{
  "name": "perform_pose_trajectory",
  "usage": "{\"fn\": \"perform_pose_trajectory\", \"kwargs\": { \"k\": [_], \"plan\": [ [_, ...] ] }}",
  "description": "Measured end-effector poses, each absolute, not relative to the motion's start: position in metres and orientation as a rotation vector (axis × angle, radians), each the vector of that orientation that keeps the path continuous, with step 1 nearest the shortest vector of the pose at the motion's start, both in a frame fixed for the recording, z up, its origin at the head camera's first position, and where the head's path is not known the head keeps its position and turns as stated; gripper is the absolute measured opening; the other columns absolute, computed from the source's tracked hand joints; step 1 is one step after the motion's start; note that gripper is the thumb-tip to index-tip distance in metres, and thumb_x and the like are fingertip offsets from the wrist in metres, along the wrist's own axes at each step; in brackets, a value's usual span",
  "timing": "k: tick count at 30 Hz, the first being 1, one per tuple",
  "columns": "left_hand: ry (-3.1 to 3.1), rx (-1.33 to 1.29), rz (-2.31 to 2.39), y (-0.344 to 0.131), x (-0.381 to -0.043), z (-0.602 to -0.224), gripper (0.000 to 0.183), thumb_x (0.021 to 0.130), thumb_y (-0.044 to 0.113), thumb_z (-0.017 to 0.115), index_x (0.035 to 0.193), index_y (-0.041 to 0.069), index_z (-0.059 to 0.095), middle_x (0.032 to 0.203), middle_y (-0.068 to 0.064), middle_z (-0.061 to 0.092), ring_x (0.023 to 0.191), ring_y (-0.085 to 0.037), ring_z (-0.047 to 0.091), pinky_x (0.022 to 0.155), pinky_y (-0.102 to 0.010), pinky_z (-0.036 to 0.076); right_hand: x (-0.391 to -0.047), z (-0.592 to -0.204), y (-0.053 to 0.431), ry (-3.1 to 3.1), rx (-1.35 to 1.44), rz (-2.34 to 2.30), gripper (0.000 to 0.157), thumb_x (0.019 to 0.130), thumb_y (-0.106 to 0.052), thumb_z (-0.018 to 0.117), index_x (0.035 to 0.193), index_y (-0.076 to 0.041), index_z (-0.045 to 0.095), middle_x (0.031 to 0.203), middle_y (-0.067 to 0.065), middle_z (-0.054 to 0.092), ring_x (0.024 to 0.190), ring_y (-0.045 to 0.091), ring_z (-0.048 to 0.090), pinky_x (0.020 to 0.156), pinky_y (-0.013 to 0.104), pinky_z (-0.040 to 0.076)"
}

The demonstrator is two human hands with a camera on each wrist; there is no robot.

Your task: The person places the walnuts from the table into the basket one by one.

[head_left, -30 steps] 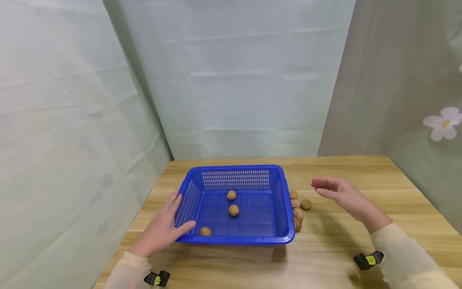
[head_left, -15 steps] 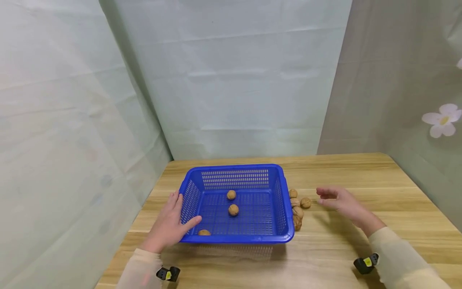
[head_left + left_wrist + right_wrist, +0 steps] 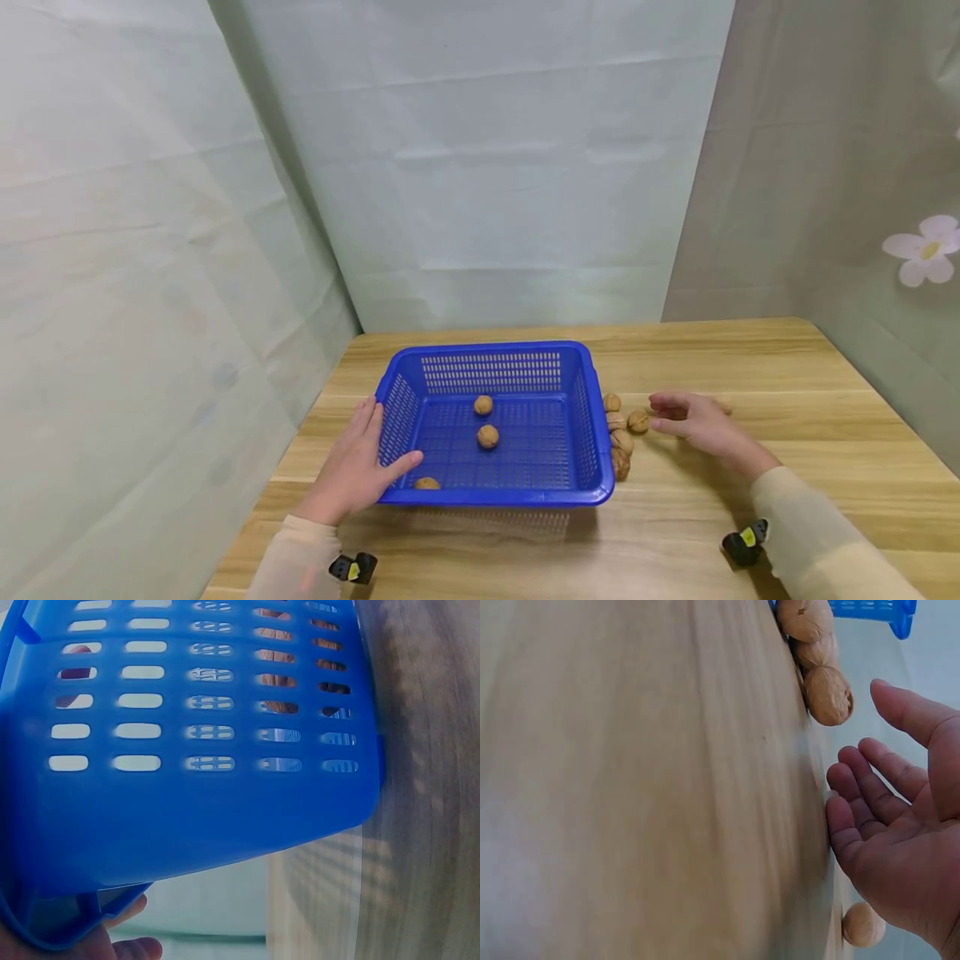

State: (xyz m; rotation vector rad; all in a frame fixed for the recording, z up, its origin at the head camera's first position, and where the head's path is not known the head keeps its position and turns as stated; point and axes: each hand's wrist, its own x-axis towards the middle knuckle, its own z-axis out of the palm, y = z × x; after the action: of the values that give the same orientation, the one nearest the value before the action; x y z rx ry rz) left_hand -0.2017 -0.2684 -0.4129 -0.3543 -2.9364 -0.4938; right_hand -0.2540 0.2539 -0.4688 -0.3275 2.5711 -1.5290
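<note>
A blue plastic basket [image 3: 495, 498] with slotted walls stands on the wooden table. Inside lie 3 walnuts [image 3: 487, 437]; the basket's near rim partly hides one. My left hand [image 3: 348, 475] holds the near left corner, thumb over the inside, fingers along the left rim. In the left wrist view, the slotted wall [image 3: 187, 810] fills most of the picture. Several walnuts [image 3: 621, 442] lie against the basket's right side. One more walnut [image 3: 638, 421] sits just left of my right hand [image 3: 701, 427], whose loosely bent fingers hold nothing. In the right wrist view that hand's thumb and fingers are spread apart.
Partly hidden behind the right hand lies another walnut [image 3: 863, 925]. The wooden table [image 3: 787, 375] has its far edge near a pale cloth backdrop [image 3: 487, 208]. More cloth hangs at both sides.
My right hand has come down to table level and then leftward, close to the lone walnut. A walnut now shows behind it. The left hand has shifted slightly right on the basket corner.
</note>
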Motion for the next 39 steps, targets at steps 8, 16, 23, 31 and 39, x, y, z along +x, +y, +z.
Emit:
{"fn": "perform_pose_trajectory", "kwargs": {
  "k": [8, 16, 23, 31, 39],
  "plan": [
    [-2.939, -0.342, -0.49, -0.268, -0.2, -0.413, 0.112, 0.082, 0.073, 0.051, 0.148, -0.011, 0.018, 0.157, -0.024, 0.01, 0.144, -0.04, 0.007, 0.113, -0.057, 0.017, -0.258, -0.47, 0.247, 2.555, -0.4, -1.479, 0.062, 0.089, -0.025, 0.069, 0.134, 0.012, 0.047, 0.127, 0.026, 0.055, 0.112, 0.034, 0.055, 0.089, 0.029, 0.046],
    [-2.932, -0.34, -0.482, -0.268, -0.2, -0.413, 0.112, 0.082, 0.074, 0.05, 0.148, -0.011, 0.019, 0.157, -0.024, 0.01, 0.144, -0.04, 0.008, 0.113, -0.056, 0.018, -0.265, -0.472, 0.241, 2.598, -0.355, -1.399, 0.061, 0.085, -0.028, 0.074, 0.133, 0.005, 0.053, 0.121, 0.016, 0.061, 0.106, 0.025, 0.056, 0.086, 0.027, 0.047],
    [-2.939, -0.337, -0.485, -0.269, -0.2, -0.413, 0.112, 0.082, 0.074, 0.05, 0.148, -0.011, 0.019, 0.157, -0.024, 0.01, 0.144, -0.04, 0.007, 0.112, -0.057, 0.017, -0.27, -0.476, 0.239, 2.586, -0.361, -1.363, 0.061, 0.084, -0.027, 0.075, 0.133, 0.004, 0.054, 0.113, 0.011, 0.062, 0.102, 0.023, 0.055, 0.085, 0.031, 0.046],
    [-2.948, -0.331, -0.501, -0.268, -0.199, -0.411, 0.113, 0.082, 0.075, 0.049, 0.148, -0.011, 0.018, 0.157, -0.024, 0.009, 0.144, -0.04, 0.006, 0.112, -0.058, 0.017, -0.27, -0.475, 0.234, 2.584, -0.333, -1.347, 0.054, 0.082, -0.025, 0.077, 0.127, 0.0, 0.059, 0.107, 0.008, 0.063, 0.096, 0.021, 0.054, 0.08, 0.032, 0.046],
    [-2.938, -0.337, -0.492, -0.266, -0.2, -0.412, 0.113, 0.081, 0.075, 0.049, 0.148, -0.01, 0.019, 0.157, -0.023, 0.01, 0.144, -0.039, 0.007, 0.112, -0.056, 0.018, -0.269, -0.475, 0.233, 2.582, -0.321, -1.332, 0.04, 0.081, -0.019, 0.078, 0.115, -0.002, 0.066, 0.098, 0.006, 0.062, 0.089, 0.02, 0.052, 0.074, 0.03, 0.047]
  ]
}}
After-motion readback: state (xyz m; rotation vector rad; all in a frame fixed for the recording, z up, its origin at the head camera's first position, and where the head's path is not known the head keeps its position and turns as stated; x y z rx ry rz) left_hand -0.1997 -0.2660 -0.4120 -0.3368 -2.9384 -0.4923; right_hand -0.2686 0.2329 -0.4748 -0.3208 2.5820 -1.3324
